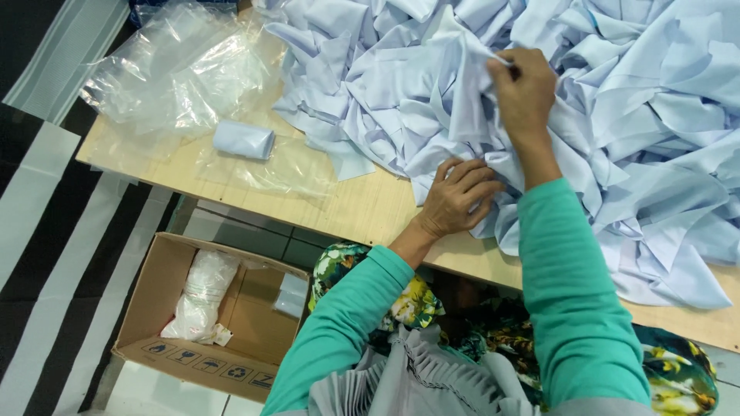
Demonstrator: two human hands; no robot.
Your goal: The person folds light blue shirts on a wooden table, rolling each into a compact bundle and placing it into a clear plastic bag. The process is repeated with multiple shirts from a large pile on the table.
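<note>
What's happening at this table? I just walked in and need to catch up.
A person in green sleeves is working through a heap of pale blue cloth on a wooden table. The right hand pinches a fold up; the left hand presses the pile's edge. Clear bags and a rolled bundle lie alongside; a cardboard box sits below.

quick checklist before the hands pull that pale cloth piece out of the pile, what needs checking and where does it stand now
1. Right hand has a firm pinch on a fold of the pale cloth pile: ok.
2. Left hand presses on the pile's near edge: ok.
3. Gripped piece free of the other pieces: cannot tell, folds overlap.
4. Bare wooden table beside the pile for laying it flat: ok.
5. Clear plastic bags on the table's far left: ok.
6. Cardboard box on the floor has room: ok, only a white bundle inside.
</note>
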